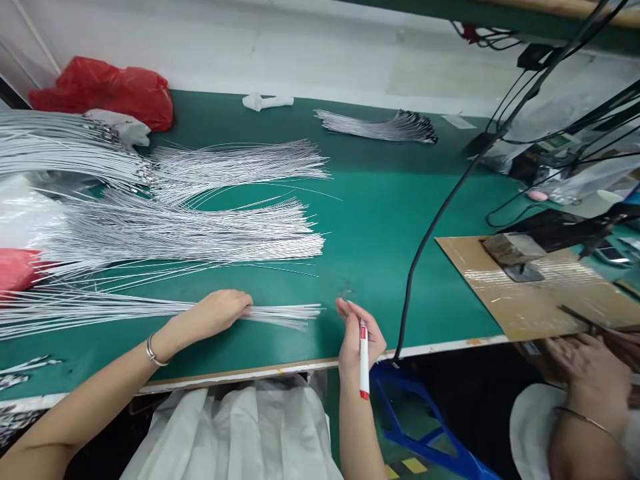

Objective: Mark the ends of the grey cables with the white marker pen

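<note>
My left hand (220, 313) is closed around a small bundle of thin white wires (287, 312) lying along the front of the bench. Their right ends stick out past my fingers, and the rest trails off to the left. My right hand (356, 331) holds a white marker pen with red ends (364, 363) between thumb and fingers, just right of the wire ends and apart from them. Behind the left hand lies a thick heap of similar wires (240, 233), with another heap (245, 165) farther back.
Grey coiled wires (60, 147) and a red plastic bag (115, 93) sit at the left. A small wire bundle (375, 125) lies at the back. A black cable (425, 240) crosses the green bench. At right, a co-worker's hands (590, 363) are beside a cardboard sheet (480, 287).
</note>
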`<action>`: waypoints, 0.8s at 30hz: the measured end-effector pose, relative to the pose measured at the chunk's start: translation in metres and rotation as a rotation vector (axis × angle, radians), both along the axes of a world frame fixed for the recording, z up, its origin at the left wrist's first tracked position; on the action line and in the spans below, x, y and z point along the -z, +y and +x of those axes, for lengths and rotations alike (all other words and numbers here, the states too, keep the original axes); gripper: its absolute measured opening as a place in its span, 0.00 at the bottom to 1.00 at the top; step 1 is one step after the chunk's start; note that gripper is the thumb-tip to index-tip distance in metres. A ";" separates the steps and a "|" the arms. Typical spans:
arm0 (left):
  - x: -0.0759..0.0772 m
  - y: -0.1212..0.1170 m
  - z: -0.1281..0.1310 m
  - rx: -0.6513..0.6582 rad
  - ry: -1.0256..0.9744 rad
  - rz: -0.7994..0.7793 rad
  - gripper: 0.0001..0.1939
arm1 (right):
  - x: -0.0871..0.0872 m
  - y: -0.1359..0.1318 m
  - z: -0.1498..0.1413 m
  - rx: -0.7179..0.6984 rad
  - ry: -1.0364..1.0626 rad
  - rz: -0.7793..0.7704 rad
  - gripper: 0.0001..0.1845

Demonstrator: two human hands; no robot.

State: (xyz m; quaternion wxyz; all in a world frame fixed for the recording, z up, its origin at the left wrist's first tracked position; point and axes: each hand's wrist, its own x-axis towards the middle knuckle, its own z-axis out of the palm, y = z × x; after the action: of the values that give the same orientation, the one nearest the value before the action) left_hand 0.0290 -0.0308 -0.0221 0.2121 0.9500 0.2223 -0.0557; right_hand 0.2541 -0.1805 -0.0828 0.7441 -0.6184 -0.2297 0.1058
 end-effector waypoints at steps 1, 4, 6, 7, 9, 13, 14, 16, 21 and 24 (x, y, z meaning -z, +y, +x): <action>-0.001 0.001 0.000 -0.011 0.011 0.002 0.16 | 0.002 -0.001 0.000 0.002 0.013 -0.006 0.09; -0.002 0.003 -0.001 -0.045 -0.001 0.010 0.17 | 0.004 -0.003 0.000 -0.001 0.063 -0.008 0.09; -0.002 0.003 -0.001 -0.071 -0.045 0.014 0.17 | 0.001 -0.003 0.000 -0.012 0.116 0.008 0.09; -0.002 0.003 -0.001 -0.083 -0.062 0.006 0.16 | -0.001 -0.002 0.000 -0.019 0.148 0.018 0.09; -0.004 0.004 0.000 -0.090 -0.071 -0.027 0.17 | -0.009 0.002 0.001 -0.040 0.214 0.038 0.10; -0.011 0.003 0.000 -0.043 -0.024 -0.089 0.16 | -0.030 0.015 0.003 -0.163 0.289 0.078 0.14; -0.012 0.002 -0.001 -0.028 -0.016 -0.095 0.15 | -0.034 0.019 0.004 -0.197 0.275 0.077 0.15; -0.013 -0.002 -0.003 -0.002 0.008 -0.075 0.17 | -0.039 0.024 0.005 -0.238 0.211 0.067 0.16; -0.007 -0.016 -0.009 0.049 0.092 0.068 0.13 | -0.037 0.022 0.004 -0.264 0.156 0.069 0.15; 0.002 -0.017 -0.009 0.092 0.029 0.176 0.11 | -0.035 0.015 0.004 -0.242 0.207 0.061 0.15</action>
State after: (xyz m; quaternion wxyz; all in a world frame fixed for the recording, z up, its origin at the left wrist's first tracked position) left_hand 0.0199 -0.0477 -0.0246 0.1217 0.9733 0.1854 -0.0594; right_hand 0.2584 -0.1659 -0.0480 0.7642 -0.5490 -0.2276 0.2507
